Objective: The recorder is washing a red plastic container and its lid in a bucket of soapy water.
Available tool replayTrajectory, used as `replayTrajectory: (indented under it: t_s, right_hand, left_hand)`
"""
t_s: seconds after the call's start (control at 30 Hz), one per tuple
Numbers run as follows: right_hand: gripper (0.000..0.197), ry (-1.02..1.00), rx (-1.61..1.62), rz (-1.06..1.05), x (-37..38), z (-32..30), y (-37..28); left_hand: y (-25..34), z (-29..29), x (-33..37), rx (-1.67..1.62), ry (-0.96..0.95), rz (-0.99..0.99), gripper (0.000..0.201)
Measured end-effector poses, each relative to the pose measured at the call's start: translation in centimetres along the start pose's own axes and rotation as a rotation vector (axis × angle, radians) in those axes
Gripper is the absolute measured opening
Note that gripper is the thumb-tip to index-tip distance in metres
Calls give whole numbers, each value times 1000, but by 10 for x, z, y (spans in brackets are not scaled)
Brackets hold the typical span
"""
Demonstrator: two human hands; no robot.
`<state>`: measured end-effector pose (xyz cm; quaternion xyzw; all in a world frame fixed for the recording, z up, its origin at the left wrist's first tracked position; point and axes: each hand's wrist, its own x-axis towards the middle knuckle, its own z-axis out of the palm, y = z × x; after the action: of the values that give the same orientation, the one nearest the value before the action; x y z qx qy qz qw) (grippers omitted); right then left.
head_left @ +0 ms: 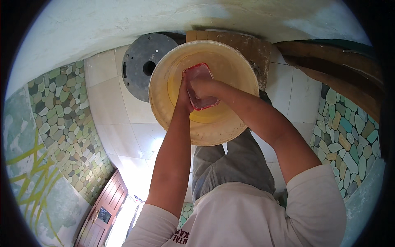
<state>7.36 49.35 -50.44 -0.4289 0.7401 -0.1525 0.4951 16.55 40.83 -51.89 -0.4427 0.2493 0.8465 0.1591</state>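
My left hand [184, 99] grips the left edge of a small rectangular plastic container [210, 102] with a red rim, its thumb and palm along the side. My right hand [203, 87] reaches down into this container from the right. Its fingers point inward and are mostly hidden, so I cannot tell what they hold. The inside of the container looks pale pinkish and cloudy. Both hands and the container are over the mouth of a large, round, cream-yellow tub [245, 86], whose bottom looks brighter yellow.
A grey round disc with a central hole [135, 68] lies left of the tub. Behind the tub is a brown wooden board [263, 51]. Curved brown boards [337, 68] lean at the far right. Pale floor tiles [111, 107] and pebble-patterned strips [61, 111] surround me; a wooden door [103, 210] is at lower left.
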Motion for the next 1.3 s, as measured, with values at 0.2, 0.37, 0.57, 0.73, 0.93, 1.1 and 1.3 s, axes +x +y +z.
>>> replayTrajectory:
  t_s: [0.2,0.37,0.57,0.73,0.93,1.1,1.3]
  right_hand:
    - [23,157,112,34,-5,1,3]
    - [29,473,363,153,-7,2,6]
    - [27,296,209,142,-10,2,3]
    - [27,-59,17,18,-8,2,-3]
    - [26,24,75,52,-7,6,3]
    - [30,460,298,231,-5,3,6]
    - [29,371,46,237,-10,-1,6]
  left_hand:
    - [0,-1,3,17,9,20,77]
    - [-7,7,5,100,-33,10,78]
    - [-11,9,2,80,-47,53,80]
    - [-6,3,5,84,44,149,81]
    - [-7,9,4,107,54,169,81]
    - [-12,14,7,171,48,157,76]
    - [-18,1,16,271,158,175,75]
